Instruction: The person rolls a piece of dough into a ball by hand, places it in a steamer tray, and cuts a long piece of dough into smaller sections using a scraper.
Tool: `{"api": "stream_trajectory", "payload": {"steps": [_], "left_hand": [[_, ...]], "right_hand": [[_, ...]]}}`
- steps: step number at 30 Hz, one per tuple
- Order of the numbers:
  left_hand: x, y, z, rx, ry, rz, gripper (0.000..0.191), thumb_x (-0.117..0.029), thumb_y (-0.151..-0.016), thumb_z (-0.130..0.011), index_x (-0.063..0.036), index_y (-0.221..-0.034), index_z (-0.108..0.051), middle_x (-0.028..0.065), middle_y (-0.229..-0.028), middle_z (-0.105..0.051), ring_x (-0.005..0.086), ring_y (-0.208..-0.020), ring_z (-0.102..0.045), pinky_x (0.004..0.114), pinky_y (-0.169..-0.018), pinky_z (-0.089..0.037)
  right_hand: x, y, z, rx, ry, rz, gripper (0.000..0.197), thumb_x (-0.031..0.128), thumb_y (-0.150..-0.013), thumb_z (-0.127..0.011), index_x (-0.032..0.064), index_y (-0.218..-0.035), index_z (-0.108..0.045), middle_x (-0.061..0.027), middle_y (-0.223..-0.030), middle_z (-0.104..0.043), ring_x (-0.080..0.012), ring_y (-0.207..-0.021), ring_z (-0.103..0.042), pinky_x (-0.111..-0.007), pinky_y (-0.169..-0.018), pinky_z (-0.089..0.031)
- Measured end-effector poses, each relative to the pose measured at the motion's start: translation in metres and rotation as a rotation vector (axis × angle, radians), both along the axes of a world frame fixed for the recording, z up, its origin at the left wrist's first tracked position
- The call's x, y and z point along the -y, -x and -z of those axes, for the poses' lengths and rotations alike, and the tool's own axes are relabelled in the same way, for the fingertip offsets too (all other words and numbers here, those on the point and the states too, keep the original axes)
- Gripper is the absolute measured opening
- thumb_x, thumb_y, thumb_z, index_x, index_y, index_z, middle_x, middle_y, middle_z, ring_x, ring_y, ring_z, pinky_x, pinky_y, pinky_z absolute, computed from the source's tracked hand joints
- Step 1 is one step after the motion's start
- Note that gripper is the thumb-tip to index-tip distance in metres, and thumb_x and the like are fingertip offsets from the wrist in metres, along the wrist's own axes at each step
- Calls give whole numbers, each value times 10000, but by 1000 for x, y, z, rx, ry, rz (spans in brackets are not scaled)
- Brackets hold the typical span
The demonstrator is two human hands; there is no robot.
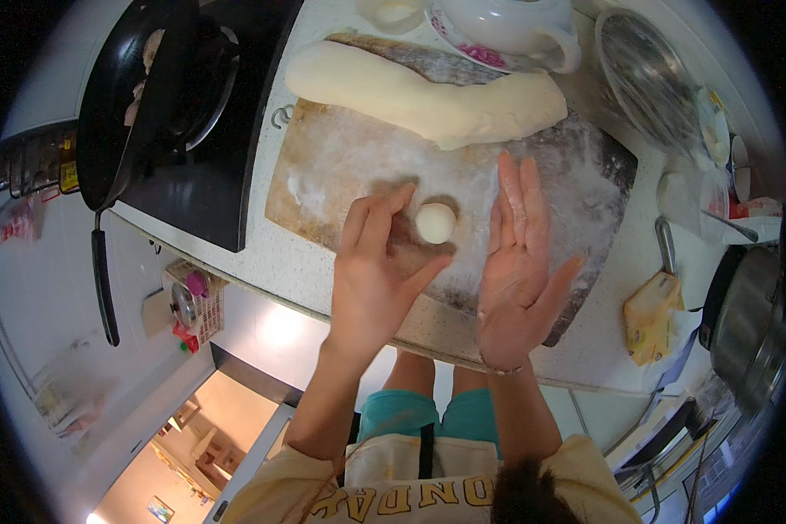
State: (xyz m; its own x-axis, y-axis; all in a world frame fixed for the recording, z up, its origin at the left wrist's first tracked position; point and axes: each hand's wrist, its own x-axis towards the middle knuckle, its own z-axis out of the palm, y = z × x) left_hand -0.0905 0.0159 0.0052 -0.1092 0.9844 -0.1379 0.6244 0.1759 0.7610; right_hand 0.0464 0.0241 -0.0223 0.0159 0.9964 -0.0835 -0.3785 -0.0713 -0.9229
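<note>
A small smooth ball of dough (436,223) sits on a floured cutting board (367,157). Beside it, my left hand (376,255) is held with its fingers and thumb curved apart, near the ball but not closed on it. To the right of the ball, my right hand (517,268) is turned palm up, thumb spread, its flour-dusted fingers straight and holding nothing. A long thick roll of dough (426,98) stretches across the far side of the board.
A black pan (124,111) rests over the dark stovetop (196,196) at left, its handle (103,281) jutting past the counter. Behind the board stand a flowered white pot (511,26) and a metal bowl (645,72). A cleaver-like tool (655,308) lies at right.
</note>
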Motion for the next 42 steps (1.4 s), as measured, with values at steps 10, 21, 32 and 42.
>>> {"api": "stream_trajectory", "payload": {"steps": [10, 21, 32, 42], "left_hand": [[-24, 2, 35, 870, -290, 61, 679, -392, -972, -258, 41, -1491, -328, 184, -1557, -337, 298, -1482, -229, 394, -1216, -89], [27, -32, 42, 1042, -187, -10, 858, -631, -1009, -111, 11, -1568, -5, 213, -1638, -66, 320, -1521, -22, 444, -1209, 12], [33, -37, 27, 1051, -86, -118, 1037, -817, -881, -103, -66, -1576, 65, 223, -1637, -60, 334, -1524, -15, 467, -1209, 45], [35, -45, 30, 923, -123, -119, 958, -749, -921, -18, -55, -1581, 18, 173, -1653, -11, 305, -1527, 29, 442, -1205, 88]], "right_hand": [[-10, 50, 9, -62, -57, 106, 835, 612, -1004, -66, -2, -1569, -61, -244, -1609, -173, -330, -1514, -108, -466, -1208, 32], [-19, 54, 24, 234, -181, 66, 856, 663, -984, -53, 55, -1579, 43, -230, -1631, -83, -351, -1517, -55, -465, -1212, 26], [-15, 34, 18, 207, -121, -162, 881, 665, -983, -52, 16, -1568, 60, -228, -1640, 4, -346, -1522, 23, -456, -1205, 60], [3, 39, 3, 342, -136, -171, 960, 724, -949, -35, -10, -1565, 35, -235, -1638, 7, -356, -1520, 36, -456, -1200, 78]]}}
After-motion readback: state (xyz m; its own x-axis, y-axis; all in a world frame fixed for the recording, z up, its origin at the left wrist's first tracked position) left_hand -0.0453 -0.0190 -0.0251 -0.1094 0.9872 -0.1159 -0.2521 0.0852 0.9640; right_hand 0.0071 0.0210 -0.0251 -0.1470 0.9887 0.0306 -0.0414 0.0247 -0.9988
